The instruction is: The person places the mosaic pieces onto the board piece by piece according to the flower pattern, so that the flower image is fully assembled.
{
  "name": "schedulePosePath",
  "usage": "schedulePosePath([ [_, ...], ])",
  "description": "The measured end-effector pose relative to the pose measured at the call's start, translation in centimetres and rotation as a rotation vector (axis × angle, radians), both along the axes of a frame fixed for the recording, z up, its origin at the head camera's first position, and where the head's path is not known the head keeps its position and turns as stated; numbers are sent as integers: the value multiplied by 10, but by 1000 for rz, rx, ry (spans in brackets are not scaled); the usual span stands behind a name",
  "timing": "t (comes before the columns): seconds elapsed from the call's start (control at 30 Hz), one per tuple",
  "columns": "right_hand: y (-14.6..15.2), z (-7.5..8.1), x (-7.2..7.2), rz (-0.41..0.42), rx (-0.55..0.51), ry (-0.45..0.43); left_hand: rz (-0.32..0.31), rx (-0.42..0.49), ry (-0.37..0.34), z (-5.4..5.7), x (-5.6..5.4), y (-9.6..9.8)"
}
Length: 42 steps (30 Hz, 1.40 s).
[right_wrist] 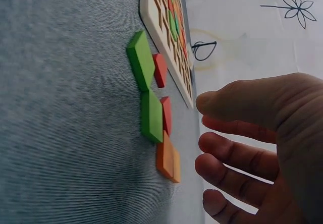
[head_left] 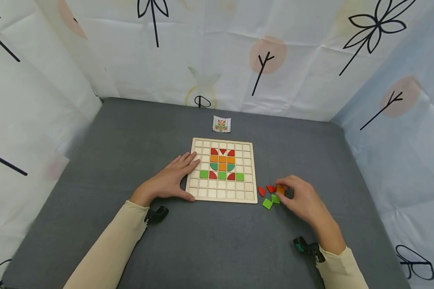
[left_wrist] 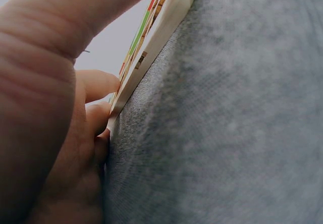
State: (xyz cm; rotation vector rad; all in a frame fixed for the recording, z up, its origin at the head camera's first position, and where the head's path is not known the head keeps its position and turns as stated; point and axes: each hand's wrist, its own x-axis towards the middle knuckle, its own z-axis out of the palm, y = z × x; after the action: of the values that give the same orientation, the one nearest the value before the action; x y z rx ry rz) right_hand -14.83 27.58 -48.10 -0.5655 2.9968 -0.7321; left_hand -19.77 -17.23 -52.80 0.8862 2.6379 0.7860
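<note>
A grey tabletop [head_left: 217,245] is spreading beneath everything, and the gridded wooden board [head_left: 204,192] is lying flat near its middle. The left hand [head_left: 175,178] is resting along the board's left edge, thumb at the near corner, fingers reaching out straight rather than wrapping round anything. The right hand [head_left: 300,196] is hovering off the board's near right corner; its fingers are curving loosely and gripping nothing, for the wrist view is showing a gap between them and the pieces below.

That gap is looking like the relation that counts. The loose orange tiles [right_wrist: 164,159] are lying on the tabletop directly under the right fingertips, two of them close together; whether stacked or side by side, I cannot tell. Being squarish, they are offering no clear long axis. The right hand is plainly the nearer; the whole board is separating the left from them.

A small patterned card [head_left: 222,124] is lying beyond the board's far edge. Two loose green square tiles [head_left: 267,204] are sitting left of the right fingertips, on the wearer's side. Smallest, two loose red wedge pieces [head_left: 262,191] are lying farther out, between the board and the orange tiles.
</note>
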Motion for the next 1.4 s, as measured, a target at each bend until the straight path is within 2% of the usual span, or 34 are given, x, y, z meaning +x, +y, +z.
schedulePosePath([
  [0.47, 2, -13, 14, -9, 19, 0, 5, 7, -8, 2, 1, 0],
  [1.4, 3, -17, 16, 6, 43, 4, 1, 6, -4, 1, 0, 0],
])
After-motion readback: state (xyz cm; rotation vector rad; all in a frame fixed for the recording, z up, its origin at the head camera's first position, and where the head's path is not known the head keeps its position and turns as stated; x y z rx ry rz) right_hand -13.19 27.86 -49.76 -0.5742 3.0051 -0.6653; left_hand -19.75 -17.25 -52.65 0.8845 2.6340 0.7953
